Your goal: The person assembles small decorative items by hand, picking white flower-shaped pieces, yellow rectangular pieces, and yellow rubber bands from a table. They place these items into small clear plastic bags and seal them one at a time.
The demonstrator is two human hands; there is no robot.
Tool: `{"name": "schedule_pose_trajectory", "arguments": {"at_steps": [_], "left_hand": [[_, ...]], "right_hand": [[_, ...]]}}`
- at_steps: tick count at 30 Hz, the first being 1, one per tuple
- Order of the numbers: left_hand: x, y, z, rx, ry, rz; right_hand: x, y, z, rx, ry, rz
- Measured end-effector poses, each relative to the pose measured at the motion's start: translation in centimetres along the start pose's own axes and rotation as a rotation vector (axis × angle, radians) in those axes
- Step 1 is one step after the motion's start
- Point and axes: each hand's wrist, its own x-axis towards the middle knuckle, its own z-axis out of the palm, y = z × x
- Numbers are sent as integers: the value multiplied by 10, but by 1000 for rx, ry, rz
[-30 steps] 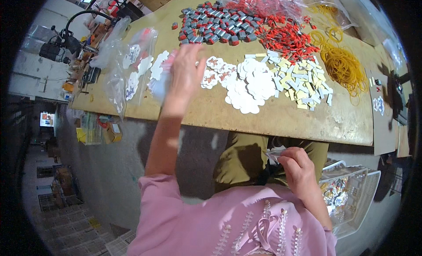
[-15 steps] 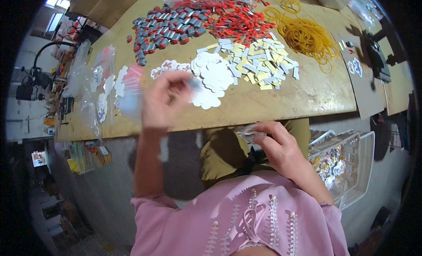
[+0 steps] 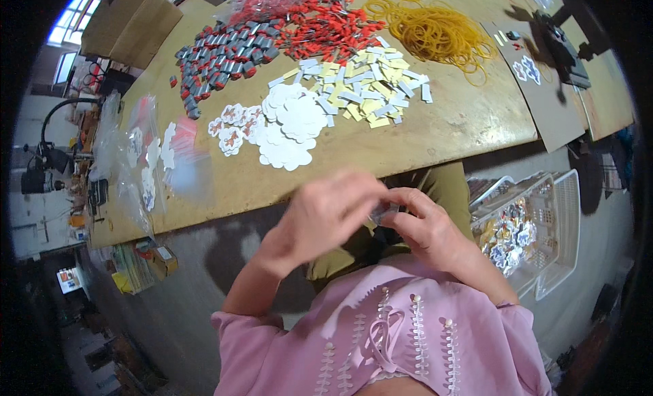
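Below the desk's point(image 3: 435, 134) near edge, left hand point(image 3: 325, 216) and right hand point(image 3: 425, 229) pinch one small clear piece point(image 3: 385, 212), grips closed; seemingly light, thin, best held by its edges.

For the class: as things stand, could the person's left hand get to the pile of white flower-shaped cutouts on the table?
Probably yes. The left hand is at the table's near edge, meeting the right hand over a small item. Only bare tabletop lies between it and the white cutouts; nothing stands in the way.
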Motion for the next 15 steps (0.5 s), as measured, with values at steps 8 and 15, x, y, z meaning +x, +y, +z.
{"name": "schedule_pose_trajectory", "arguments": {"at_steps": [8,15], "left_hand": [[70,-53,19,332,185,-76],[78,-46,16,320,59,-309]], "right_hand": [[-9,8,-41,-6,246,119],[12,47,-84,394,349,378]]}}
